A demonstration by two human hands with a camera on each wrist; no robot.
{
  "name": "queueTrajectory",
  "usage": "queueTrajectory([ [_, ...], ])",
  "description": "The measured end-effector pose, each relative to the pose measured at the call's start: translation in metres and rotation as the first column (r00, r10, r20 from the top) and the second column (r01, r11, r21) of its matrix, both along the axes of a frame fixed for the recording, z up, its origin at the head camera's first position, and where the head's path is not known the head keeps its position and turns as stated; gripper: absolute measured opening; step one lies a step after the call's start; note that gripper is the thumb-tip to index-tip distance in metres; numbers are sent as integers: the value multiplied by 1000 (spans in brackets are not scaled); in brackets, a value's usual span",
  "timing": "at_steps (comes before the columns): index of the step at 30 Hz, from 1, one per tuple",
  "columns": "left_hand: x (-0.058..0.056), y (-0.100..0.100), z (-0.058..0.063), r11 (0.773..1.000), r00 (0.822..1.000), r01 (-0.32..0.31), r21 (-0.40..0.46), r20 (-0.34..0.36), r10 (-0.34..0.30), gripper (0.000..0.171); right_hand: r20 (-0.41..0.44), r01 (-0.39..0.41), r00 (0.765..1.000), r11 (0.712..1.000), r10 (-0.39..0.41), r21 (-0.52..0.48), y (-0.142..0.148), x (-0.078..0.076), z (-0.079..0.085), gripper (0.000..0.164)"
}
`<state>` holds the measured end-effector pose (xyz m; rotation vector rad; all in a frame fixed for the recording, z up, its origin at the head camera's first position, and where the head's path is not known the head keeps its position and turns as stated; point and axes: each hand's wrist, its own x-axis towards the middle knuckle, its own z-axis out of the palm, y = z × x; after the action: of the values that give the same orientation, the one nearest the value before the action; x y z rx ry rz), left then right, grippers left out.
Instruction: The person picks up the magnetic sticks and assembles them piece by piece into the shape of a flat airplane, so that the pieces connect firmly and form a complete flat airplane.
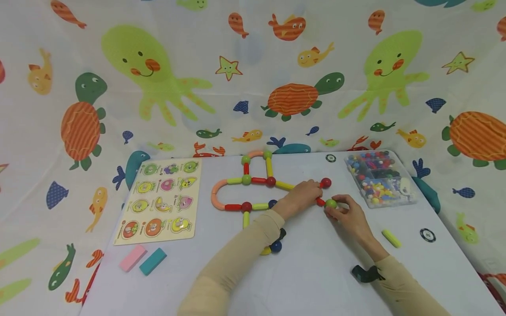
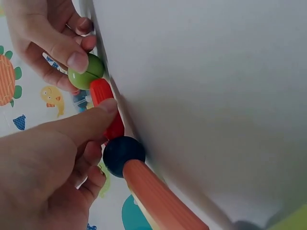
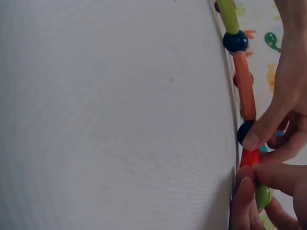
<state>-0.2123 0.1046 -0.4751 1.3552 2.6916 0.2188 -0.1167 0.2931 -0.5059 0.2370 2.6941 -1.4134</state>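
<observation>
My left hand [image 1: 300, 198] pinches a short red rod [image 2: 115, 128] between thumb and fingers. At the rod's outer end sits a green ball [image 1: 330, 203], gripped by the thumb and fingertips of my right hand [image 1: 352, 217]. The rod's other end meets a dark blue ball [image 2: 123, 156], from which an orange rod [image 2: 160, 199] runs on. These parts join a flat figure of balls and rods, with a yellow rod [image 1: 283, 185] and a red ball [image 1: 270, 181] behind my left hand. Another red ball [image 1: 326, 182] lies just beyond its fingers. My left forearm hides part of the figure.
A fruit puzzle board [image 1: 158, 199] lies at the left, with pink [image 1: 133, 258] and teal [image 1: 153, 261] blocks before it. A compartment box [image 1: 395, 199] of small pieces stands at the back right. Near my right forearm are a loose yellow-green rod [image 1: 391, 238] and a round token [image 1: 428, 235].
</observation>
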Motion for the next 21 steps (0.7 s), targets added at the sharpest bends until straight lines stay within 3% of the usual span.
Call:
queueTrajectory([
  [10,3,-2,0,999,1000,-16,33,-15,17,25,-6,-1,1000,1000,1,19,-1,1,0,52],
  [18,3,-5,4,996,996,-61,67,72,57,30,0,4,1000,999,-4,48,5,3,8,56],
  [21,3,-7,4,993,993,-74,94,104,64,33,-45,41,998,996,-37,84,17,6,16,54],
])
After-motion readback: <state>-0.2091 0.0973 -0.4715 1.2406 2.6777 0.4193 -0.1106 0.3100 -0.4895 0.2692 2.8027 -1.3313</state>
